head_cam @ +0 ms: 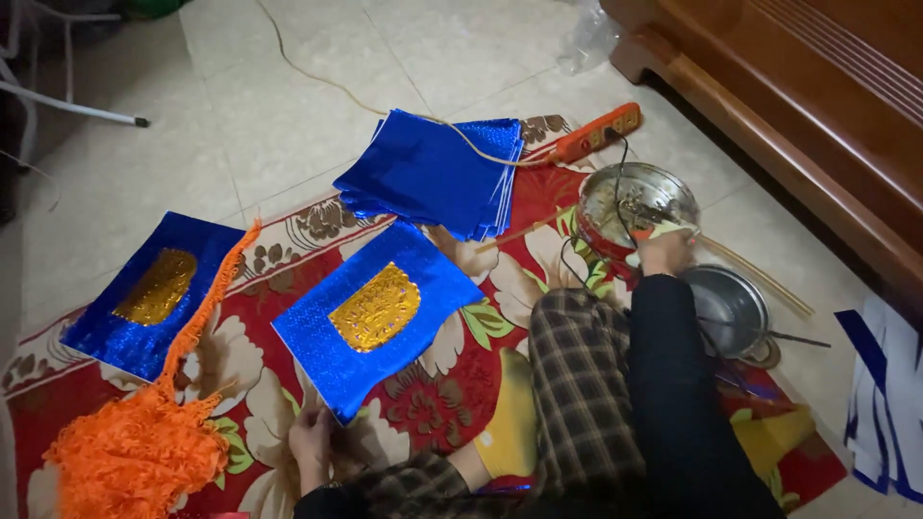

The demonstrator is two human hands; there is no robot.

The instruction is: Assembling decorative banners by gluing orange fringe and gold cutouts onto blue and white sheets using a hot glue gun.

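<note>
Soft indoor light, foil glare, perhaps slight motion blur

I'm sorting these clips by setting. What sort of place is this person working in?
Probably a room in a home, with craft work done on the floor: a pale tiled floor, a red flowered mat spread over it, and carved wooden furniture alongside. Blue foil sheets lie on the mat.

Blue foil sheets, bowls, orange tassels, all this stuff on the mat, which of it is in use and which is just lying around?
In use:
- blue foil sheet with gold patch, its corner held by the left hand
- metal bowl, where the right hand reaches
- thin stick by that bowl

Lying about:
- stack of blue sheets
- second gold-patched sheet
- orange tassels
- orange power strip
- empty steel bowl
</note>
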